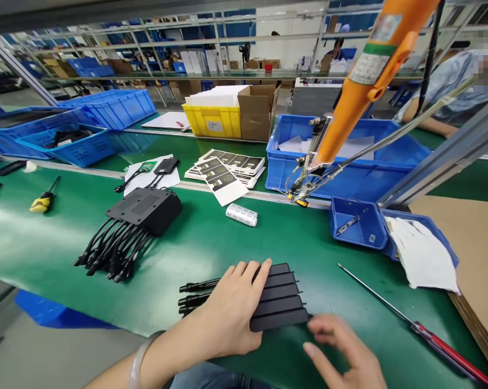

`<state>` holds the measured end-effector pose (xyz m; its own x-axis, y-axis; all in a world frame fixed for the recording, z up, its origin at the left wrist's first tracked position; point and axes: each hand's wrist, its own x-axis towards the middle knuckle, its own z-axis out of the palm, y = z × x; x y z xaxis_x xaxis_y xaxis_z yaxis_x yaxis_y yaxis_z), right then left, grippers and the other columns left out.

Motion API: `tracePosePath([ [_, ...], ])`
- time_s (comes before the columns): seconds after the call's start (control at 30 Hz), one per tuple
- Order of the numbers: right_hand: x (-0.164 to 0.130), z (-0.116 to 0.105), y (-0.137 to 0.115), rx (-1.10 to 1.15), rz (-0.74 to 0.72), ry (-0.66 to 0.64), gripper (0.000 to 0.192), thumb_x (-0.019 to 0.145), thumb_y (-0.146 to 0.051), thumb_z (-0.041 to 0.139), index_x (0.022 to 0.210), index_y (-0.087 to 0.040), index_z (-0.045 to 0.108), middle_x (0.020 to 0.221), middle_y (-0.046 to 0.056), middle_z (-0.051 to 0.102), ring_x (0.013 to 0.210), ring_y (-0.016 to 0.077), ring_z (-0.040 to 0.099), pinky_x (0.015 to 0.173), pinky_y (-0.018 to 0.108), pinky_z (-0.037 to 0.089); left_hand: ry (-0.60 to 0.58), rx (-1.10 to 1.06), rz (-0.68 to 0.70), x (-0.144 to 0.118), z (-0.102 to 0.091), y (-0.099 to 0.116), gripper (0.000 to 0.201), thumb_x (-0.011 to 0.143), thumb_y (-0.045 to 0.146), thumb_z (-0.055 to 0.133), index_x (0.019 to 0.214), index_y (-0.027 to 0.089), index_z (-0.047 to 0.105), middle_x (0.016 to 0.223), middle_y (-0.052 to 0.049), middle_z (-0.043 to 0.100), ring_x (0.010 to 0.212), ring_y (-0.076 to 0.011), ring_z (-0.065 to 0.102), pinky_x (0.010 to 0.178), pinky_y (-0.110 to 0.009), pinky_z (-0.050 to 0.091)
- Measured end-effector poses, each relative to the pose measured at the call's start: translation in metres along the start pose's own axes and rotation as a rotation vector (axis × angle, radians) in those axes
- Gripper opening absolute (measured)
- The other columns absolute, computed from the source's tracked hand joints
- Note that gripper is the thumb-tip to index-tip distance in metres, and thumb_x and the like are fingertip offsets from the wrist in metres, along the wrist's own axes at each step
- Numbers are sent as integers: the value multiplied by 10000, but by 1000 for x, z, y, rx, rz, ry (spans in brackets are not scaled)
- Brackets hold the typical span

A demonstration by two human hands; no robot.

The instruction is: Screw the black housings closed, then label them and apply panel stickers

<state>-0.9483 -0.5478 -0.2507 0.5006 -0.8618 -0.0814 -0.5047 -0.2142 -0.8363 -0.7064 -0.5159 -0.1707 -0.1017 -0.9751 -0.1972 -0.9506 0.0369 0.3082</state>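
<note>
Left hand: [231, 308] lay flat, fingers spread, pressing on the ribbed black unit [278, 297]; it held it down rather than clenching it.
Right hand: [345, 351] was open at the unit's near right corner, fingertips just beside the edge; blurred, contact uncertain, nothing grasped.
Unit position: near edge of the green bench [211, 237], cable stubs [197, 294] pointing left.
Done, judged: one like unit [144, 208] with bundled cables sat farther left, apparently set aside.
Left, judged: screwdriver [414, 324] lay untouched right of the hands; the hanging orange driver [365, 75] was unused, so fastening looked not yet started.
Nearby: small blue bin [355, 224], leaflets [223, 173].
</note>
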Motion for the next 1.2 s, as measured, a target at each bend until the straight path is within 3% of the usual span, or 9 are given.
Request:
tracePosePath([
  [0.07,12,-13,-1,-170,-36,63,516,838,-430,628,1317,-257,550,1403,98,538,1192,269,610,901,333,584,31,-54,85,-5,3,-5,1077,579,172,666,1547,158,194,1364,-178,498,1213,-399,488,1029,-590,417],
  [0.13,23,-15,-7,-285,-83,-10,877,806,-321,666,1544,-283,193,1590,85,294,1416,286,384,1026,383,515,86,-86,146,-12,6,-10,1119,614,122,646,1568,236,73,1520,-161,364,1370,-409,361,1095,-636,334],
  [0.2,30,-8,-14,-349,-119,-137,1098,776,-241,705,1558,-302,-63,1642,61,120,1491,265,201,1111,405,428,141,-112,117,-19,12,-12,1156,675,112,673,1566,261,-48,1621,-165,147,1465,-422,185,1097,-647,333],
  [0.27,35,1,-19,-373,-174,-215,1190,758,-249,747,1542,-299,-146,1647,67,62,1501,262,137,1152,428,367,176,-155,43,-25,21,-12,1251,689,182,771,1553,232,-132,1629,-204,-11,1477,-450,98,1056,-626,403],
  [0.4,39,16,-17,-389,-280,-212,1248,743,-349,777,1536,-246,-181,1635,126,111,1496,315,121,1163,519,332,244,-158,-8,-28,40,-7,1382,630,269,878,1547,195,-154,1614,-251,-46,1462,-491,96,1027,-639,425],
  [0.67,40,21,-8,-441,-274,-170,1149,790,-360,723,1552,-240,-128,1591,129,281,1473,347,224,1103,494,448,386,12,53,-20,53,-8,879,882,312,624,1572,179,96,1507,-242,303,1369,-467,306,999,-629,427],
  [0.8,40,16,-12,-439,-284,-201,1037,863,-350,627,1549,-226,-141,1596,127,265,1466,340,254,1092,482,459,397,56,71,-16,49,-9,841,850,225,588,1565,179,148,1384,-236,377,1241,-437,404,939,-614,452],
  [1.0,41,15,-14,-440,-283,-196,1078,845,-362,651,1543,-242,-161,1581,140,298,1450,358,282,1071,502,472,359,67,42,-16,45,-5,878,783,111,549,1561,192,149,1377,-221,365,1236,-430,398,944,-623,438],
  [1.2,40,16,-12,-430,-294,-189,1102,826,-354,684,1545,-241,-143,1588,135,284,1462,337,261,1074,489,467,391,163,50,-13,47,0,785,879,331,563,1537,123,189,1439,-246,339,1418,-499,189,1050,-685,334],
])
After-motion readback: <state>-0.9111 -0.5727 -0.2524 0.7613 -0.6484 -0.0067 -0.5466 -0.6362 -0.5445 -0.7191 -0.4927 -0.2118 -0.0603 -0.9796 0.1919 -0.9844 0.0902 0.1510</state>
